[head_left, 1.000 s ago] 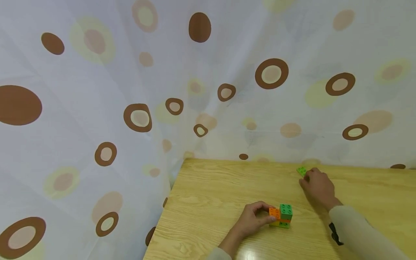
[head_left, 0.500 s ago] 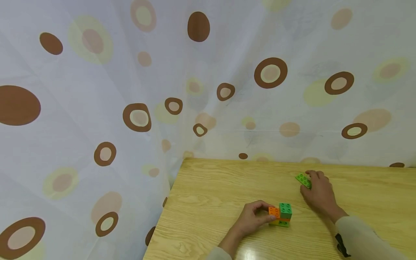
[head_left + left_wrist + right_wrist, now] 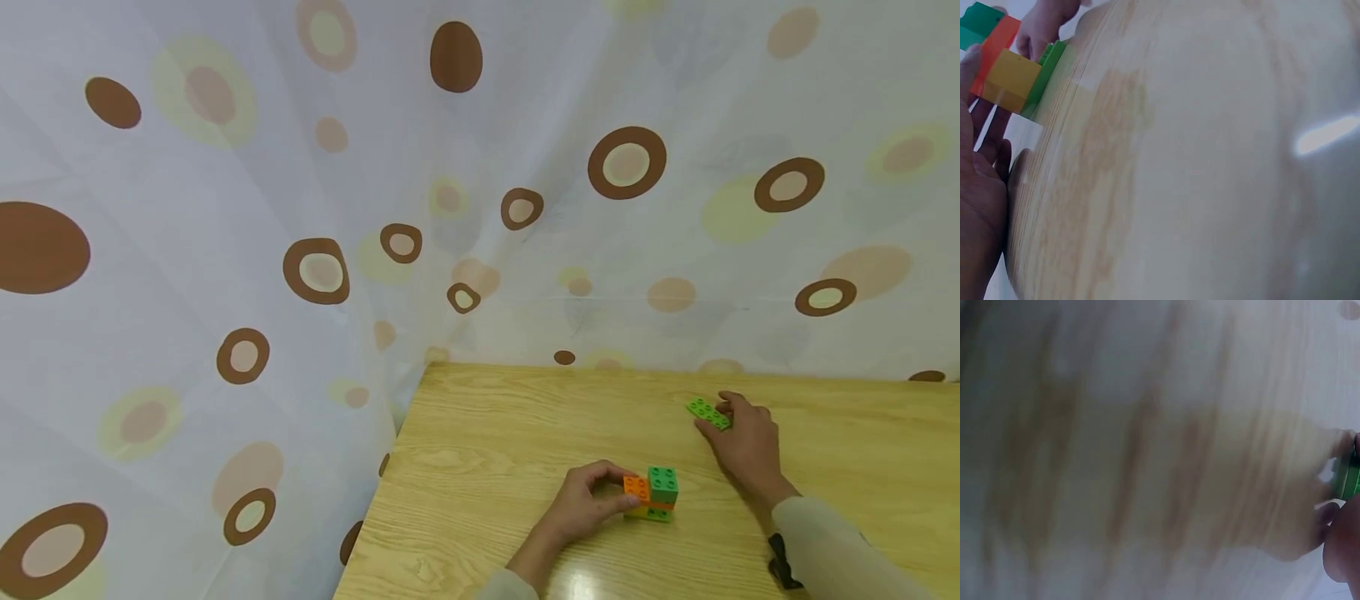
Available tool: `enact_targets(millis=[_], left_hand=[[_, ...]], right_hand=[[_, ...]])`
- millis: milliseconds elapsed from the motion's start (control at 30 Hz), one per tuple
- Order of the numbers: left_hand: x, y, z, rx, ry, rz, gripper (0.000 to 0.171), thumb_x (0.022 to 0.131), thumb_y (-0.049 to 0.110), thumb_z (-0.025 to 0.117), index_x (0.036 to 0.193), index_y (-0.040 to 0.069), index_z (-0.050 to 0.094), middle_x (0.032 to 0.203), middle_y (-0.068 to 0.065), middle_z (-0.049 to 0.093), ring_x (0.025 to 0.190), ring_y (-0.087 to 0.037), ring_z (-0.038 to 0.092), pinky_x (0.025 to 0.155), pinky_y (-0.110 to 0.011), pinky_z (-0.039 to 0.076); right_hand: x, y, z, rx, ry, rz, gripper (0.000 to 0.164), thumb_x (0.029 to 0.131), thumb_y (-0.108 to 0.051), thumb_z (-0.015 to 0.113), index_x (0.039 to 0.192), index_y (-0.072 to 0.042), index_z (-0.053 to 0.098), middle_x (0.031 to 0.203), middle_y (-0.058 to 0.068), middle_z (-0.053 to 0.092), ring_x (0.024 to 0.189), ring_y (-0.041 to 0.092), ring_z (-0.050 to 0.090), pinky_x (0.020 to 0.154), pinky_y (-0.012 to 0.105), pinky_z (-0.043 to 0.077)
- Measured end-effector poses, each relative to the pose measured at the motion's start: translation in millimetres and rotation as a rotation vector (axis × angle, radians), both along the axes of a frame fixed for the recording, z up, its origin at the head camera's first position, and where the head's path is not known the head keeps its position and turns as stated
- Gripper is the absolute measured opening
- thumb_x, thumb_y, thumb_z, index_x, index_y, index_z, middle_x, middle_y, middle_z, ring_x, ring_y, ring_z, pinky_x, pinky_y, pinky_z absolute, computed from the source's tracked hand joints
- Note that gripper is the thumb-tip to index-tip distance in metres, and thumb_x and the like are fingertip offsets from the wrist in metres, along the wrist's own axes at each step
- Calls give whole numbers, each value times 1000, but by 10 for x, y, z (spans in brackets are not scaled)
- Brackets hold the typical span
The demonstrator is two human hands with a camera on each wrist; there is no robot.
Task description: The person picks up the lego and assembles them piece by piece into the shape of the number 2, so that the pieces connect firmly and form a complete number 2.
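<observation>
My left hand [image 3: 583,504] grips a small stack of toy building bricks by its left end, thumb in front and fingers behind. In that stack an orange brick [image 3: 636,487] and a green brick [image 3: 663,483] sit side by side on top. The left wrist view shows a yellow brick [image 3: 1012,80] lower down and a thin green plate [image 3: 1045,80] at the bottom. Farther back, my right hand [image 3: 750,442] pinches a light green studded plate [image 3: 708,413] between thumb and fingers, studs up. Only a sliver of this green plate [image 3: 1349,478] enters the right wrist view.
Both hands work over a light wood-grain table [image 3: 465,450]. A white curtain [image 3: 555,250] with brown and yellow spots hangs behind its back edge and along its left side. A black strap [image 3: 783,562] hangs at the right sleeve.
The right hand has drawn the light green plate a little back from the curtain and turned it, so more studs show. My left hand stays on the stack.
</observation>
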State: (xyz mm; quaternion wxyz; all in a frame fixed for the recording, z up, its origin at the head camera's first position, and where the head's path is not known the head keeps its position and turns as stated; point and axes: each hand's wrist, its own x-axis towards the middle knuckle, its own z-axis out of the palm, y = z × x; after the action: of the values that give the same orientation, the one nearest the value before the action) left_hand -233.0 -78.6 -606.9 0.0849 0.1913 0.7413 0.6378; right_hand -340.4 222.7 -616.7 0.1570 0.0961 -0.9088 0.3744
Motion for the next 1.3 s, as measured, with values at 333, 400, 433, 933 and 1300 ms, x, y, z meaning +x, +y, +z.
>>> enact_targets(millis=[333, 400, 433, 933, 1300], left_hand=[[-28, 16, -11, -5, 22, -1, 26, 97, 22, 80, 122, 19, 76, 120, 18, 72, 114, -2, 64, 101, -25, 52], [-31, 23, -12, -3, 26, -2, 26, 97, 22, 80, 123, 19, 76, 119, 17, 73, 114, -2, 65, 101, -25, 51], [-33, 24, -12, -3, 31, -1, 26, 97, 23, 80, 123, 20, 76, 119, 16, 73, 114, -2, 65, 101, -25, 51], [-25, -5, 41, -33, 71, 35, 30, 97, 26, 80, 126, 22, 76, 122, 16, 74, 116, -3, 66, 104, -27, 51], [14, 20, 37, -7, 44, 19, 30, 98, 21, 79, 128, 16, 75, 125, 10, 74, 115, -5, 66, 102, -27, 52]], right_hand=[[72, -22, 168, -62, -33, 51, 69, 105, -30, 69, 157, 3, 39, 135, 29, 63, 117, 53, 56, 96, 74, 40], [98, -49, 307, -84, -23, 71, 69, 104, -30, 71, 158, 0, 39, 134, 26, 65, 116, 49, 59, 92, 68, 46], [113, -71, 385, -86, -7, 80, 67, 104, -29, 72, 157, -1, 41, 133, 24, 66, 114, 45, 61, 90, 64, 48], [795, -442, 1154, -87, 140, 438, 62, 86, -3, 87, 141, -14, 60, 114, 0, 77, 99, 2, 67, 84, 12, 46], [1007, -504, 1014, -73, 106, 500, 60, 85, -8, 89, 138, -15, 61, 113, -6, 77, 96, 6, 69, 83, 19, 50]])
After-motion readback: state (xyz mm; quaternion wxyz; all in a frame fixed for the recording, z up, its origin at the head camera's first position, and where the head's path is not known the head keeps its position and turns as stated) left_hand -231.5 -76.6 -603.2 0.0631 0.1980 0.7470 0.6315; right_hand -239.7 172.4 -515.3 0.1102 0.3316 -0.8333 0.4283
